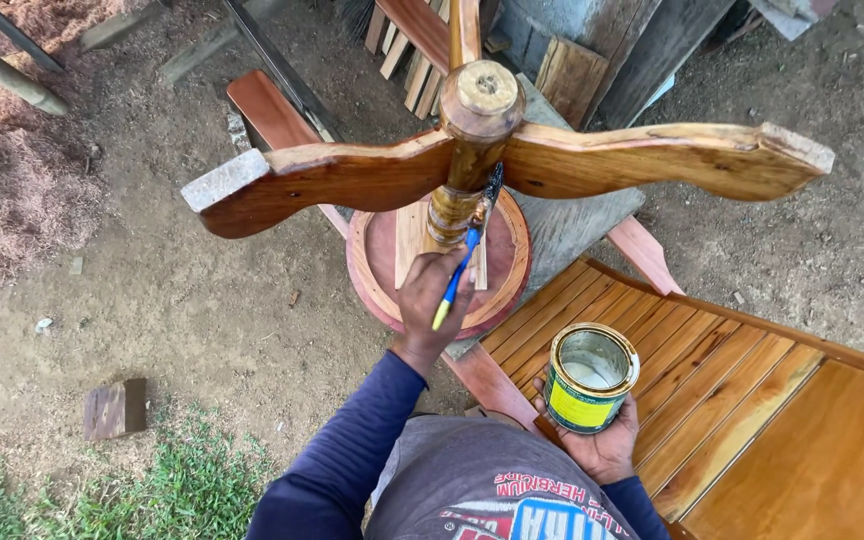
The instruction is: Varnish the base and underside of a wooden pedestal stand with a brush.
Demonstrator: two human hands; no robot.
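Note:
An upturned wooden pedestal table stands on its round top (pixel 507 290), with its turned column (pixel 472 150) rising towards me and curved legs (pixel 652 160) spreading left and right. My left hand (pixel 430 305) grips a thin brush with a blue and yellow handle (pixel 457 285). The brush's dark bristles touch the column just under the legs. My right hand (pixel 607 450) holds an open tin can (pixel 589 378) with a yellow and green label from below, over a slatted wooden seat. A pale liquid shows inside the can.
A varnished slatted wooden seat (pixel 752 410) lies at the right. A small wooden block (pixel 117 408) sits on the dirt at the left. Planks and boards (pixel 572 70) lean at the top. Grass (pixel 182 490) grows at the bottom left, and a sawdust pile (pixel 12 180) lies at the upper left.

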